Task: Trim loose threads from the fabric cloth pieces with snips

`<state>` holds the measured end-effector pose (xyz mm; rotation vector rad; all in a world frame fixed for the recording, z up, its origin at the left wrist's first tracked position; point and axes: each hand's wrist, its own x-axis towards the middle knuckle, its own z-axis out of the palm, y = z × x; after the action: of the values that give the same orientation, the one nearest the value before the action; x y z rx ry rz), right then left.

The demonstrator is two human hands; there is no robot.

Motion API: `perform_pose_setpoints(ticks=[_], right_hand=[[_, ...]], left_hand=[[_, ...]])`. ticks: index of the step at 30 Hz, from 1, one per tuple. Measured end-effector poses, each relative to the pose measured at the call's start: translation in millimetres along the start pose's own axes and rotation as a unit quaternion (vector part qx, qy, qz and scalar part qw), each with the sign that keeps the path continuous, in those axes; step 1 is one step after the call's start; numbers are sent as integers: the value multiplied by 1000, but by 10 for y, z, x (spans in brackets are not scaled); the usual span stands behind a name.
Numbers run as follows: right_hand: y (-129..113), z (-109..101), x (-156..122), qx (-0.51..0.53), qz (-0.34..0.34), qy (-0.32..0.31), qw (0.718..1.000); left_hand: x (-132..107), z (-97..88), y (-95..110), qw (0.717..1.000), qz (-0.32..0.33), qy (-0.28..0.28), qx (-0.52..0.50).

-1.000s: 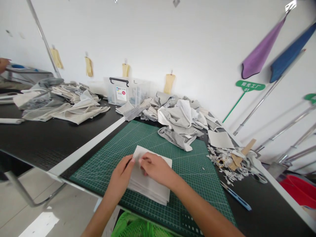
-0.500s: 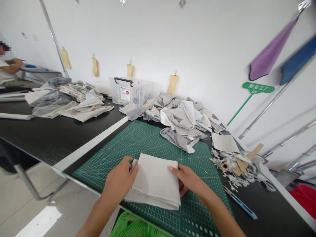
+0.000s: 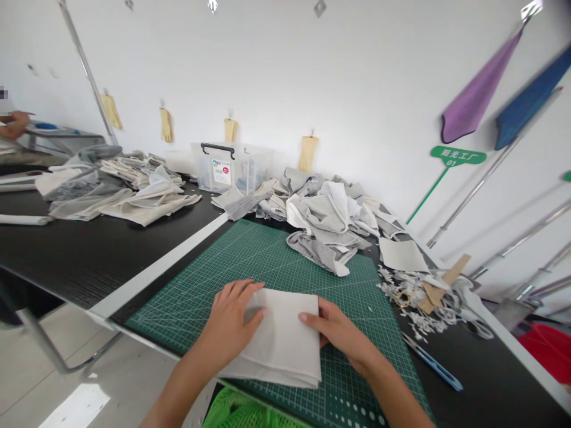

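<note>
A stack of folded light grey cloth (image 3: 283, 345) lies on the green cutting mat (image 3: 267, 255) near the table's front edge. My left hand (image 3: 232, 324) rests flat on the stack's left part, fingers stretched out over the top sheet. My right hand (image 3: 339, 330) holds the stack's right edge, with the thumb on top and the fingers tucked under or beside it.
A heap of grey and white cloth (image 3: 325, 217) lies at the mat's far side, another pile (image 3: 120, 190) at the left. A clear lidded box (image 3: 223, 169) stands by the wall. Scraps, a wooden piece (image 3: 441, 285) and a blue cutter (image 3: 430, 359) lie right. A green basket (image 3: 241, 410) sits below.
Both hands came apart from the stack's middle. The right hand went to its right edge, the left spread flat over its left part. The stack now lies squarer and nearer the front edge.
</note>
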<state>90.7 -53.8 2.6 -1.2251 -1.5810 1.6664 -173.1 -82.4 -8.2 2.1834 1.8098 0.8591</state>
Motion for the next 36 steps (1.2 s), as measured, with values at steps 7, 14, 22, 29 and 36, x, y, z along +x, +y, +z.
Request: perform_pose_setpoints(ticks=[7, 14, 22, 29, 36], right_hand=[[-188, 36, -97, 69, -35, 36, 996], [-277, 55, -95, 224, -33, 96, 969], [-41, -17, 32, 190, 20, 93, 977], [66, -36, 81, 158, 45, 65, 984], [103, -42, 113, 153, 52, 69, 984]], left_hand=[[23, -168, -182, 965, -121, -62, -225], [-66, -286, -112, 794, -247, -151, -535], [-22, -144, -187, 732, -275, -112, -613], [365, -627, -1132, 732, -273, 199, -591], [379, -1033, -2090, 765, -368, 340, -405]])
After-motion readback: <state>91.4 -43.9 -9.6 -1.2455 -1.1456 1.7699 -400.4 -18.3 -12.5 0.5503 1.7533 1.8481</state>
